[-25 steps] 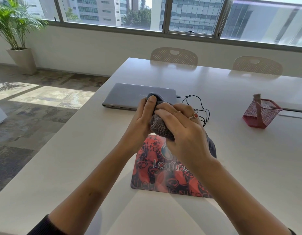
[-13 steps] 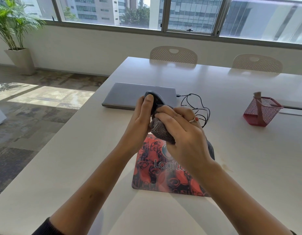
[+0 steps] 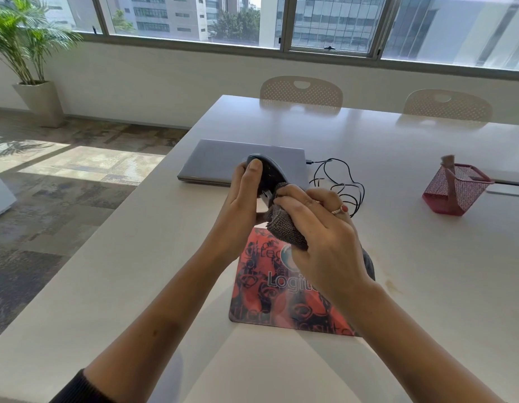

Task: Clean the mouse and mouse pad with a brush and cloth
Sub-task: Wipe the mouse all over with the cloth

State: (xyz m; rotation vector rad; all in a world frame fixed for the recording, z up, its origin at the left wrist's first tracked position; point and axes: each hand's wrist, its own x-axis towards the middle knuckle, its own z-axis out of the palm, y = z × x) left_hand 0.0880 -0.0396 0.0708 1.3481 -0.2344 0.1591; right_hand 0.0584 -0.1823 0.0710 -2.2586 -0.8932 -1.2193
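My left hand (image 3: 240,205) holds a dark mouse (image 3: 268,174) up above the table, thumb over its top. My right hand (image 3: 322,237) grips a bunched grey cloth (image 3: 284,225) and presses it against the mouse's lower right side. Below both hands lies the red and black patterned mouse pad (image 3: 269,295), flat on the white table (image 3: 427,286); my right wrist hides part of it. A pinkish brush handle (image 3: 449,173) stands in the red mesh basket (image 3: 453,190) at the right.
A closed grey laptop (image 3: 223,161) lies behind my hands, with a tangled black cable (image 3: 339,181) to its right. Two beige chairs (image 3: 301,93) stand at the table's far edge. A potted plant (image 3: 28,68) is at the far left on the floor.
My right hand with the cloth has slid down and to the right along the mouse, so more of the mouse's dark top shows. The left hand keeps its hold.
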